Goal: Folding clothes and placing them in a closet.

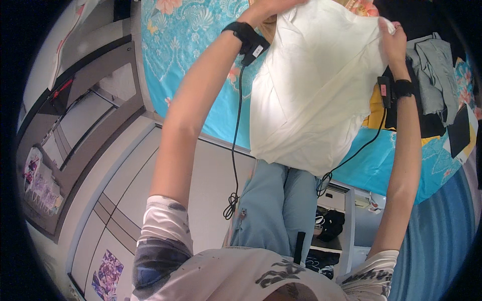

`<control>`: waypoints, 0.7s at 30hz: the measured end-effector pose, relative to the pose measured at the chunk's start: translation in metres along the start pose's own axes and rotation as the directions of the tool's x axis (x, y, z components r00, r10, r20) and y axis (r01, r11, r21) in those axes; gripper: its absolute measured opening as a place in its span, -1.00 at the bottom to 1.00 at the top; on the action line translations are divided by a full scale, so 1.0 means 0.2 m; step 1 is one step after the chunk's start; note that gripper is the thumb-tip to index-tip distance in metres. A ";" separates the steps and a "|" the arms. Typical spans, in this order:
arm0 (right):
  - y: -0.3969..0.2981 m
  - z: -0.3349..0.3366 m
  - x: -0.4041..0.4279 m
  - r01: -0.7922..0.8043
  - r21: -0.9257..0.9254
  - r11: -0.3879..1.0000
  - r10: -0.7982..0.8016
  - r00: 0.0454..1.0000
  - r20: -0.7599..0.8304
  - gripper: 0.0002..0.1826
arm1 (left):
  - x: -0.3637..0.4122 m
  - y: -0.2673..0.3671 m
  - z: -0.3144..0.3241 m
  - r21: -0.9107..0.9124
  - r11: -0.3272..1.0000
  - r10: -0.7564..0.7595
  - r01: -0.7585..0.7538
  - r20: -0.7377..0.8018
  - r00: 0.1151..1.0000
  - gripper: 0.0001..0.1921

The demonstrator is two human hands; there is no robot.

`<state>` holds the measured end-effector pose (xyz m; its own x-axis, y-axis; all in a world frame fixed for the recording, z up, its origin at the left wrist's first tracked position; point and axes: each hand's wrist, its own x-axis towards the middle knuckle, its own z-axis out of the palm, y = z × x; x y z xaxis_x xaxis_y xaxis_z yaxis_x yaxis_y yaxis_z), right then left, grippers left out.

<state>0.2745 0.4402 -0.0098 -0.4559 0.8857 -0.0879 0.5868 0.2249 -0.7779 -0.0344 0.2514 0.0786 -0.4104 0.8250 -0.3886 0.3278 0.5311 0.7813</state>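
A white cloth garment (316, 82), probably a shirt, hangs spread out in front of me above the bed, its lower end in front of my legs. My right hand (394, 41) pinches its upper right corner between thumb and fingers. At the top edge of the picture my left hand (278, 6) is at the garment's upper left corner, and it appears to hold the cloth there. Part of that hand is cut off by the frame. Soft folds run diagonally across the fabric.
A turquoise floral bedsheet (180, 49) covers the bed. Folded grey clothing (433, 71) lies to the right, with yellow cloth (373, 107) and black cloth (433, 126). Cables (236, 150) dangle from my wrist devices. Blue curtain-like fabric (440, 233) hangs lower right.
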 end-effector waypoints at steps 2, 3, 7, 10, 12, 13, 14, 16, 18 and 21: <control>-0.15 0.04 -0.02 0.080 0.217 0.973 -0.096 0.993 0.068 -0.60 | -0.01 0.07 -0.11 -0.017 0.998 -0.055 0.057 0.094 0.994 -0.48; -0.26 0.03 -0.07 0.057 0.317 0.947 -0.091 0.991 0.094 -0.63 | 0.01 0.07 -0.12 0.114 0.991 -0.090 0.073 0.152 0.984 -0.48; -0.43 -0.17 -0.07 0.099 0.315 0.944 -0.136 0.986 0.100 -0.65 | 0.06 0.06 -0.10 0.209 0.975 -0.109 0.080 0.134 0.985 -0.47; -0.55 -0.25 -0.02 0.144 0.365 0.920 -0.157 0.988 0.005 -0.66 | 0.06 -0.01 -0.30 0.109 0.981 0.168 -0.161 -0.059 0.984 -0.50; -0.63 -0.38 -0.08 0.200 0.214 0.956 -0.190 0.980 -0.064 -0.66 | -0.04 0.13 -0.31 0.112 0.975 0.199 -0.191 -0.064 0.978 -0.51; -0.72 -0.46 -0.13 0.255 0.086 0.963 -0.243 0.961 -0.130 -0.66 | -0.12 0.25 -0.37 0.147 0.965 0.229 -0.216 -0.082 0.970 -0.52; -0.76 -0.62 -0.14 0.343 0.041 0.938 -0.333 0.929 -0.161 -0.64 | -0.15 0.36 -0.38 0.234 0.931 0.319 -0.281 -0.144 0.937 -0.59; -0.84 -0.75 -0.24 0.335 -0.126 0.934 -0.355 0.912 -0.207 -0.71 | -0.28 0.43 -0.46 -0.068 0.928 0.355 -0.366 -0.132 0.926 -0.59; -1.00 -0.81 -0.42 0.516 0.005 0.856 -0.499 0.830 -0.249 -0.80 | -0.49 0.54 -0.58 -0.346 0.843 0.391 -0.413 -0.134 0.911 -0.58; -0.96 -0.96 -0.72 0.520 -0.049 0.853 -0.521 0.844 -0.123 -0.76 | -0.86 0.55 -0.58 -0.098 0.888 0.442 -0.450 -0.093 0.892 -0.65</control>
<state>0.3559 0.3468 0.2707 -0.6084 0.6807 0.4081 0.2965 0.6720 -0.6786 -0.0263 0.1461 0.2882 -0.3005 0.9528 0.0443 0.3920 0.0810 0.9164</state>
